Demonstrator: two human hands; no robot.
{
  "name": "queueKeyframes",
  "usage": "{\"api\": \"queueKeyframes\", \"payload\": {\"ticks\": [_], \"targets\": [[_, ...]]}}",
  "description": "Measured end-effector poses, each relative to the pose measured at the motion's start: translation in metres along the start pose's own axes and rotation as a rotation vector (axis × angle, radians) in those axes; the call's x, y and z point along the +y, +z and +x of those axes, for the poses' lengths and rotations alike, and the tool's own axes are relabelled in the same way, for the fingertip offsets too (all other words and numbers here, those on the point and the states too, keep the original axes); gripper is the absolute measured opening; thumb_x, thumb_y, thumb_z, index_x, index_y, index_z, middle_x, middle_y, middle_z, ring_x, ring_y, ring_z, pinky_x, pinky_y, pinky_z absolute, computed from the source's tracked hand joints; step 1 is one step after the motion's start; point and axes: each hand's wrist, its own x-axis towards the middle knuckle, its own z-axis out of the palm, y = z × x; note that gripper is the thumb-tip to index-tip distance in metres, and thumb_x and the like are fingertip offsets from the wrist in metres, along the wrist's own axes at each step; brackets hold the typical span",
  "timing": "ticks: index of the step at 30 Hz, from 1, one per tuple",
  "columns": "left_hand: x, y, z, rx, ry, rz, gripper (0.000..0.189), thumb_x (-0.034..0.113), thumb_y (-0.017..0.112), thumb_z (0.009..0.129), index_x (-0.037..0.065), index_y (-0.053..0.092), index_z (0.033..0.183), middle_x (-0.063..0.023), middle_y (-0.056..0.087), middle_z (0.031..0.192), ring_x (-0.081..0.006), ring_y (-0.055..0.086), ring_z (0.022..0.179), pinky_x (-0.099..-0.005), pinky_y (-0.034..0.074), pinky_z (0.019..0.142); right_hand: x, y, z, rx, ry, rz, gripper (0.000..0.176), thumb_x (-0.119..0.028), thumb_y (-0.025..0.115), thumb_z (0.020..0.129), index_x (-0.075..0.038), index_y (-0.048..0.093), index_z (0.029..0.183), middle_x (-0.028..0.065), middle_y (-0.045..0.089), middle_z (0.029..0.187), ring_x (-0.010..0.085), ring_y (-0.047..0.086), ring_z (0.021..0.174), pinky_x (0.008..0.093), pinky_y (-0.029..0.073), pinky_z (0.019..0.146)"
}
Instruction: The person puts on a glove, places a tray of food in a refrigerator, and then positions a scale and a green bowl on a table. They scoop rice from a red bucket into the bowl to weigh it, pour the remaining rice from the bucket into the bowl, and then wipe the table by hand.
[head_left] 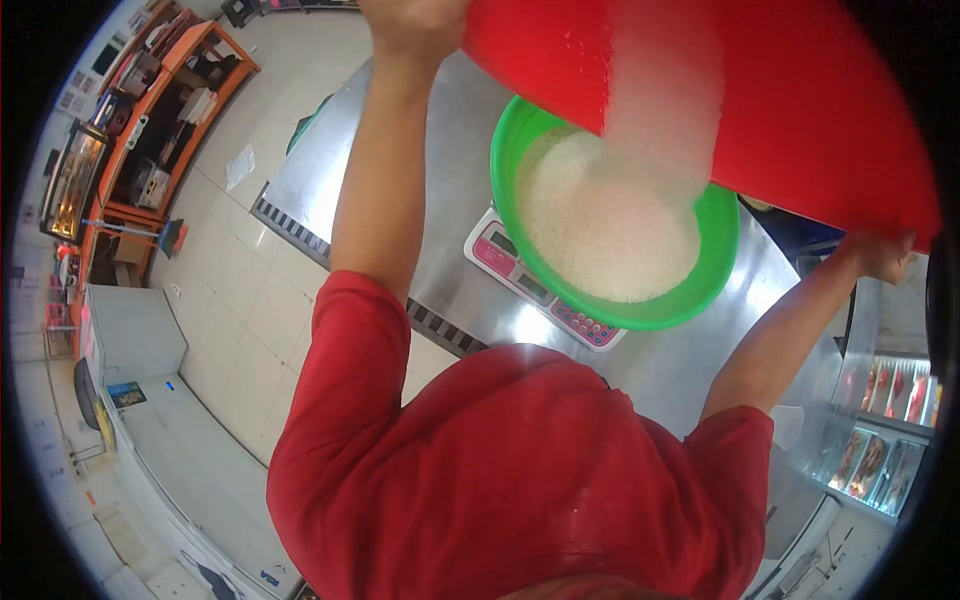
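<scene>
Red tub, tipped over the far side of the green basin, runs left to right between the left hand and the nearer right hand, both gripping its edge, left fingertips hidden, white grains pouring

Place: we read this as a shop with a food-work area, perhaps a commercial kitchen; we cannot tell which.
Steel table: at the centre of the frame we see a broad, shiny metal worktop, of a working kind.
Scale: on it sits a counter scale with keypad and displays, under a green basin of loose white grains.
Lit shelves: at the right edge we see bright display shelves of goods, too blurred for us to name.
Glass case: at the left edge another case glows inside.
Orange rack: at upper left, open shelves hold mixed items.
Floor: pale tiles, left of centre.
</scene>
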Motion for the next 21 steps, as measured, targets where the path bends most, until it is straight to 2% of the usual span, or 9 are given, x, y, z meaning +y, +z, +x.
{"api": "queueKeyframes", "payload": {"ticks": [2, 5, 7, 9, 11, 14, 17, 21], "targets": [[0.000, -0.008, 0.000, -0.099, -0.015, 0.070, 0.044, -0.006, 0.047, 0.071, -0.005, 0.061, 0.112, -0.0051, 0.067, 0.100, -0.0133, 0.062, 0.082, -0.0262, 0.049, 0.076, -0.005, 0.003, 0.001, -0.015, -0.002, -0.017, 0.028, -0.014, 0.072, 0.086, 0.013, 0.066, 0.085, 0.0216, 0.069, 0.090, 0.0289, 0.067, 0.074, 0.0470, 0.061, 0.069], [0.007, -0.005, -0.003, -0.075, -0.001, 0.055, 0.043, -0.006, 0.049, 0.071, -0.005, 0.061, 0.112, -0.0053, 0.067, 0.100, -0.0128, 0.061, 0.083, -0.0255, 0.048, 0.076, -0.025, 0.005, -0.010, -0.009, -0.037, -0.068, 0.031, -0.018, 0.072, 0.088, 0.012, 0.066, 0.084, 0.0194, 0.069, 0.089, 0.0275, 0.066, 0.073, 0.0448, 0.060, 0.068], [0.013, -0.001, -0.006, -0.074, -0.013, 0.039, 0.043, -0.005, 0.049, 0.071, -0.005, 0.061, 0.112, -0.0056, 0.067, 0.100, -0.0129, 0.062, 0.084, -0.0257, 0.048, 0.077, -0.019, -0.005, -0.008, -0.031, 0.042, -0.081, 0.033, -0.021, 0.072, 0.090, 0.011, 0.066, 0.087, 0.0182, 0.069, 0.093, 0.0271, 0.066, 0.075, 0.0437, 0.060, 0.069], [0.017, 0.003, -0.006, -0.076, -0.025, 0.026, 0.042, -0.005, 0.049, 0.071, -0.005, 0.061, 0.112, -0.0059, 0.067, 0.101, -0.0131, 0.062, 0.085, -0.0259, 0.048, 0.077, -0.041, 0.007, -0.019, -0.021, 0.038, -0.030, 0.035, -0.023, 0.073, 0.089, 0.011, 0.066, 0.089, 0.0177, 0.070, 0.095, 0.0269, 0.067, 0.076, 0.0434, 0.060, 0.070], [0.023, 0.008, -0.007, -0.002, -0.007, 0.016, 0.043, -0.004, 0.050, 0.072, -0.006, 0.061, 0.113, -0.0072, 0.068, 0.104, -0.0141, 0.063, 0.088, -0.0268, 0.049, 0.079, -0.050, 0.008, -0.020, -0.009, 0.032, 0.019, 0.037, -0.025, 0.074, 0.089, 0.011, 0.066, 0.090, 0.0172, 0.070, 0.097, 0.0268, 0.067, 0.078, 0.0432, 0.060, 0.071], [0.037, 0.006, -0.008, -0.041, -0.059, 0.086, 0.045, -0.003, 0.051, 0.072, -0.006, 0.061, 0.115, -0.0085, 0.068, 0.107, -0.0158, 0.064, 0.093, -0.0283, 0.050, 0.084, -0.048, 0.001, -0.019, -0.017, 0.042, -0.041, 0.039, -0.027, 0.075, 0.088, 0.011, 0.067, 0.095, 0.0173, 0.070, 0.100, 0.0272, 0.067, 0.080, 0.0435, 0.059, 0.073], [0.032, 0.003, -0.005, -0.065, 0.029, 0.092, 0.046, -0.002, 0.051, 0.072, -0.007, 0.060, 0.117, -0.0085, 0.068, 0.107, -0.0165, 0.064, 0.095, -0.0289, 0.050, 0.085, -0.044, -0.002, -0.016, -0.028, 0.080, 0.033, 0.041, -0.029, 0.075, 0.089, 0.011, 0.067, 0.095, 0.0171, 0.071, 0.100, 0.0272, 0.067, 0.078, 0.0436, 0.059, 0.073], [0.033, 0.008, -0.005, -0.039, 0.001, 0.024, 0.046, -0.001, 0.051, 0.071, -0.007, 0.060, 0.117, -0.0078, 0.068, 0.107, -0.0166, 0.064, 0.095, -0.0289, 0.050, 0.086, -0.056, 0.006, -0.023, -0.027, 0.053, -0.020, 0.040, -0.029, 0.071, 0.092, 0.011, 0.070, 0.090, 0.0145, 0.072, 0.092, 0.0248, 0.067, 0.076, 0.0395, 0.058, 0.070]]}}
